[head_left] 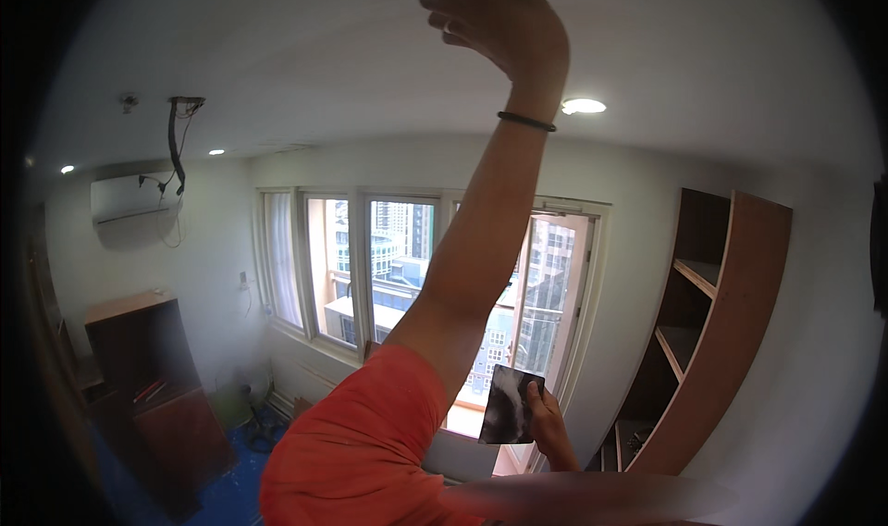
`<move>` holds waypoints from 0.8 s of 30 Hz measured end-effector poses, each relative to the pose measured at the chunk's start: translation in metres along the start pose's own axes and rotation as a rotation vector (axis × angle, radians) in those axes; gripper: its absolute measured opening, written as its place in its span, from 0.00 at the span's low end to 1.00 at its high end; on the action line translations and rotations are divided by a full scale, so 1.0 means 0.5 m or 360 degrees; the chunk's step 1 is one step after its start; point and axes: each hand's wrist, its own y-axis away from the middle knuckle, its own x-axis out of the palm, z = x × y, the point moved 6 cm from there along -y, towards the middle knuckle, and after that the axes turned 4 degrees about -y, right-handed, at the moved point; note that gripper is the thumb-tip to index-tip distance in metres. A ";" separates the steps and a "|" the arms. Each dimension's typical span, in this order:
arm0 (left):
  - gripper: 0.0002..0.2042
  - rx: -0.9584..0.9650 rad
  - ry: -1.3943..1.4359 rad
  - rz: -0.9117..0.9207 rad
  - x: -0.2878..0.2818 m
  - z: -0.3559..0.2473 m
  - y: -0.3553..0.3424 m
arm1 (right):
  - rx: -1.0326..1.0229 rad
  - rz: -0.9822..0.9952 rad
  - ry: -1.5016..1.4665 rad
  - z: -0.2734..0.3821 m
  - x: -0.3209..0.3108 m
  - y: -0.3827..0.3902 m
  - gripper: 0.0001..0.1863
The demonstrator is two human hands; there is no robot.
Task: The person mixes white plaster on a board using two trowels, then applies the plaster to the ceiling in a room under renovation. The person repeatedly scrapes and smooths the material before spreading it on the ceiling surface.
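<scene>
My left hand [499, 22] is raised high against the white ceiling, its wrist bent to the left and a dark band round it. Its fingers are curled round something dark and greyish at the top edge of the picture, mostly cut off from sight. Lower down, right of the raised arm, my right hand [548, 424] grips a dark, flat rectangular plate [507, 410] by its right edge, thumb on the near face. A whitish smear runs over that face. The plate is tilted and apart from the ceiling.
A tall wooden shelf unit [754, 304] leans into view at right. Windows [398, 267] stand ahead. Loose cables [174, 142] hang from the ceiling at left, near an air conditioner [134, 200]. A brown cabinet [185, 433] and a fan [259, 410] stand on blue floor covering. Ceiling lamp [585, 106] glows.
</scene>
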 end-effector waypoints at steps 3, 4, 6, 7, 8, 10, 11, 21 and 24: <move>0.37 0.0205 -0.0096 -0.0300 0.068 -0.122 0.108 | -0.0105 -0.0139 0.0048 0.011 -0.025 0.016 0.24; 0.37 0.0439 -0.0337 -0.0558 0.105 -0.160 0.144 | -0.0110 -0.0176 0.0087 0.011 -0.038 0.018 0.24; 0.36 0.0615 -0.0455 -0.0598 0.178 -0.191 0.213 | -0.0096 -0.0217 0.0155 0.000 -0.047 0.013 0.25; 0.35 0.0539 -0.0315 -0.0375 0.175 -0.211 0.244 | -0.0090 -0.0258 0.0181 0.009 -0.047 0.019 0.26; 0.34 0.0455 -0.0174 -0.0159 0.161 -0.233 0.270 | -0.0180 -0.0261 0.0122 0.031 -0.034 0.026 0.26; 0.33 0.0267 0.0089 0.0257 0.124 -0.242 0.312 | -0.0255 -0.0278 0.0103 0.033 -0.034 0.024 0.26; 0.35 0.0301 0.0228 0.0385 0.103 -0.237 0.329 | -0.0249 -0.0290 0.0137 0.007 -0.051 0.009 0.26; 0.21 0.0210 0.0230 -0.0305 -0.231 0.451 -0.224 | 0.0141 -0.0169 0.0012 -0.051 -0.032 -0.042 0.26; 0.22 0.0113 0.0278 -0.0424 -0.281 0.689 -0.490 | 0.0214 -0.0069 -0.0080 -0.089 -0.033 -0.096 0.26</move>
